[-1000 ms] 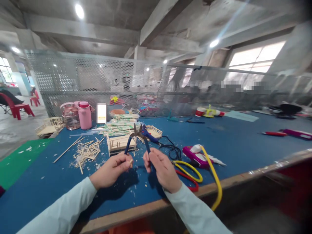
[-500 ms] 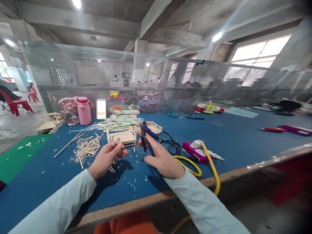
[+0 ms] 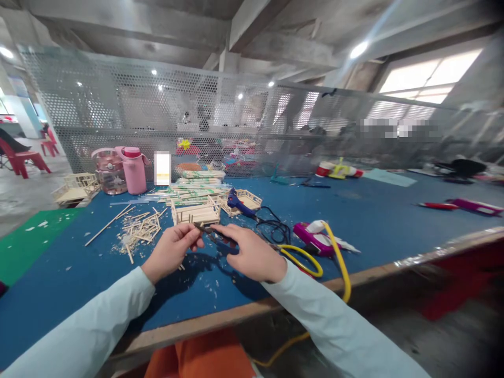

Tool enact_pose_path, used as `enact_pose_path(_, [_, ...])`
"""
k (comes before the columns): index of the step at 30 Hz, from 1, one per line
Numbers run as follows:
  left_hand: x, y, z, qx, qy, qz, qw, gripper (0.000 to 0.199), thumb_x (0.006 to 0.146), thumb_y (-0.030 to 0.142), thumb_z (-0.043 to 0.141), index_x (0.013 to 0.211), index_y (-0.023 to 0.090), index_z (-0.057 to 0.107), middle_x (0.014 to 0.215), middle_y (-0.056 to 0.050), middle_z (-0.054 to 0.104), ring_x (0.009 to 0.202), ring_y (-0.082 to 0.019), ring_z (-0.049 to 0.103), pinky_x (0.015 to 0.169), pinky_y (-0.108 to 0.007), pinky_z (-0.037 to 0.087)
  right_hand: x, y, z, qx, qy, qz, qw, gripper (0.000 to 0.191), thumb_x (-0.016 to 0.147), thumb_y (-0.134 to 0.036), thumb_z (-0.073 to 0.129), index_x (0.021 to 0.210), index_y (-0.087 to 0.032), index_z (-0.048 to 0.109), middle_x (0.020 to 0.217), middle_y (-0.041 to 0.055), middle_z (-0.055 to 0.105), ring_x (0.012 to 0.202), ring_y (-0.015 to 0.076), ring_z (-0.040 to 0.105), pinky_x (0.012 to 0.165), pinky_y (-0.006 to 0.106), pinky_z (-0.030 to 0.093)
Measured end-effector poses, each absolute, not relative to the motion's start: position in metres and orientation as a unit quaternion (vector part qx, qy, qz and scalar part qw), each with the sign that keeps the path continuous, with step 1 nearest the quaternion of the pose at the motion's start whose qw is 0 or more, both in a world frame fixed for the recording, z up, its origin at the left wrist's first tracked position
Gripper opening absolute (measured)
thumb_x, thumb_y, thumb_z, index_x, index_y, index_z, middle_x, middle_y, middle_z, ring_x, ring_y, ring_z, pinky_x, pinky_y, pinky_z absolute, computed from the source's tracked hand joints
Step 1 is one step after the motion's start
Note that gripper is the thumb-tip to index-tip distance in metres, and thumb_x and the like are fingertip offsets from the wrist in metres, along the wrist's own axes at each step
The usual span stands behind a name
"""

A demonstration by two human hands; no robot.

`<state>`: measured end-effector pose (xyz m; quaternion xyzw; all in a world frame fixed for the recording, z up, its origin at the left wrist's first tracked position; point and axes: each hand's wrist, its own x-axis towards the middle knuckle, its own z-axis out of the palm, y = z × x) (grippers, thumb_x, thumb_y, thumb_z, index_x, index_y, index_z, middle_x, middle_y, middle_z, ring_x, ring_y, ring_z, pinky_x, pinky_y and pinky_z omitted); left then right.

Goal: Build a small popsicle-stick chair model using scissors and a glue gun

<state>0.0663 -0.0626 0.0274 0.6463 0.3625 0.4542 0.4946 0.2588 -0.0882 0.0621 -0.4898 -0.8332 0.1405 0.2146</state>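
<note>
So, far left there's a red chair (image 3: 25,156) on the floor, then a green mat (image 3: 37,236) with white scraps on it. A little stick-built wooden model (image 3: 74,189) sits near the back left of the blue surface (image 3: 84,289). Next along is a see-through pinkish jug (image 3: 111,176) right beside a pink bottle (image 3: 135,172). In front of those, a messy pile of short wooden sticks (image 3: 142,231) with crumbs round it, plus a couple of longer ones off its left side.

Now the busy bit: the left hand (image 3: 172,251) has thumb and fingertips pinched together on some small piece, too tiny to make out. Pliers (image 3: 225,244) reach over from the right, tips right at those fingertips, and they're up above the surface. Can't tell if the jaws are apart or closed. The right hand (image 3: 254,255) is clamped round the handles.

Just behind the hands is a wooden frame (image 3: 197,212), with packs of sticks (image 3: 200,185) stacked further back. Right of the frame there's a wooden tray (image 3: 249,200) and a blue glue gun (image 3: 241,206), then a tangled black cord (image 3: 277,231). Further right, a yellow loop (image 3: 303,258) and a purple-and-white tool (image 3: 313,240). Way over right, a red pen-like thing (image 3: 437,206) lies near a purple one (image 3: 474,207).
</note>
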Motion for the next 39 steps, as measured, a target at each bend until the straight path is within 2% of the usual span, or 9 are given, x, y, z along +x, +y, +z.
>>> enact_pose_path(9, [0.067, -0.073, 0.031, 0.712, 0.335, 0.417, 0.455, 0.031, 0.081, 0.046, 0.053, 0.078, 0.015, 0.057, 0.072, -0.002, 0.062, 0.066, -0.013, 0.053, 0.065, -0.025, 0.041, 0.259, -0.087, 0.053, -0.475, -0.84, 0.109, 0.238, 0.069, 0.059, -0.006, 0.049, 0.128, -0.011, 0.055, 0.114, 0.0143, 0.065, 0.103, 0.026, 0.06, 0.091, 0.038, 0.046])
enact_pose_path(15, [0.075, -0.075, 0.023, 0.726, 0.43, 0.404, 0.354, 0.042, 0.086, 0.053, 0.036, 0.061, 0.02, 0.044, 0.056, 0.004, 0.041, 0.054, -0.012, 0.037, 0.054, -0.026, 0.031, 0.258, -0.086, 0.047, -0.469, -0.85, 0.097, 0.22, 0.053, 0.058, -0.007, 0.049, 0.11, -0.013, 0.061, 0.092, 0.0089, 0.07, 0.081, 0.0214, 0.063, 0.075, 0.032, 0.049])
enact_pose_path(21, [0.078, -0.074, 0.02, 0.724, 0.491, 0.384, 0.294, 0.041, 0.085, 0.051, 0.034, 0.058, 0.021, 0.039, 0.055, 0.004, 0.038, 0.054, -0.013, 0.034, 0.054, -0.028, 0.025, 0.251, -0.085, 0.03, -0.513, -0.831, 0.022, 0.214, 0.061, 0.063, -0.012, 0.056, 0.124, -0.007, 0.053, 0.121, 0.0191, 0.061, 0.109, 0.0281, 0.057, 0.095, 0.038, 0.043])
enact_pose_path(25, [0.082, -0.075, 0.017, 0.696, 0.506, 0.37, 0.35, 0.046, 0.087, 0.055, 0.029, 0.057, 0.022, 0.035, 0.051, 0.004, 0.034, 0.05, -0.012, 0.031, 0.051, -0.028, 0.022, 0.25, -0.089, 0.031, -0.551, -0.81, -0.077, 0.185, 0.062, 0.063, -0.014, 0.056, 0.125, -0.005, 0.052, 0.107, 0.0206, 0.063, 0.1, 0.0319, 0.058, 0.088, 0.044, 0.044])
enact_pose_path(27, [0.083, -0.074, 0.017, 0.697, 0.489, 0.372, 0.369, 0.046, 0.088, 0.055, 0.028, 0.058, 0.022, 0.035, 0.05, 0.005, 0.033, 0.05, -0.012, 0.031, 0.051, -0.027, 0.022, 0.252, -0.091, 0.035, -0.557, -0.805, -0.056, 0.197, 0.059, 0.062, -0.014, 0.055, 0.121, -0.007, 0.055, 0.104, 0.0185, 0.064, 0.096, 0.0306, 0.058, 0.085, 0.042, 0.044])
enact_pose_path(31, [0.08, -0.074, 0.021, 0.739, 0.417, 0.38, 0.368, 0.042, 0.087, 0.051, 0.037, 0.058, 0.02, 0.037, 0.054, 0.004, 0.036, 0.053, -0.011, 0.032, 0.053, -0.026, 0.024, 0.264, -0.091, 0.048, -0.541, -0.789, 0.214, 0.198, 0.046, 0.062, -0.011, 0.046, 0.105, -0.015, 0.06, 0.075, 0.0039, 0.064, 0.067, 0.0182, 0.058, 0.065, 0.029, 0.046])
enact_pose_path(33, [0.079, -0.075, 0.024, 0.725, 0.378, 0.395, 0.419, 0.042, 0.086, 0.05, 0.041, 0.057, 0.02, 0.038, 0.054, 0.004, 0.036, 0.053, -0.011, 0.031, 0.053, -0.025, 0.025, 0.274, -0.09, 0.054, -0.55, -0.758, 0.292, 0.194, 0.046, 0.063, -0.01, 0.042, 0.105, -0.015, 0.059, 0.067, 0.0005, 0.06, 0.056, 0.0152, 0.053, 0.057, 0.027, 0.044])
enact_pose_path(37, [0.079, -0.074, 0.026, 0.533, 0.3, 0.438, 0.658, 0.031, 0.085, 0.042, 0.043, 0.063, 0.02, 0.04, 0.052, 0.007, 0.028, 0.048, -0.009, 0.027, 0.051, -0.022, 0.029, 0.291, -0.085, 0.05, -0.623, -0.758, 0.123, 0.151, 0.039, 0.072, -0.023, 0.053, 0.11, -0.013, 0.06, 0.087, 0.009, 0.067, 0.08, 0.0224, 0.061, 0.073, 0.032, 0.045])
enact_pose_path(39, [0.079, -0.073, 0.028, 0.442, 0.274, 0.432, 0.737, 0.021, 0.083, 0.031, 0.043, 0.065, 0.019, 0.042, 0.051, 0.007, 0.027, 0.046, -0.009, 0.028, 0.051, -0.021, 0.033, 0.293, -0.082, 0.04, -0.645, -0.757, 0.041, 0.097, 0.051, 0.075, -0.037, 0.06, 0.118, -0.011, 0.058, 0.104, 0.0162, 0.065, 0.098, 0.0292, 0.06, 0.084, 0.037, 0.044])
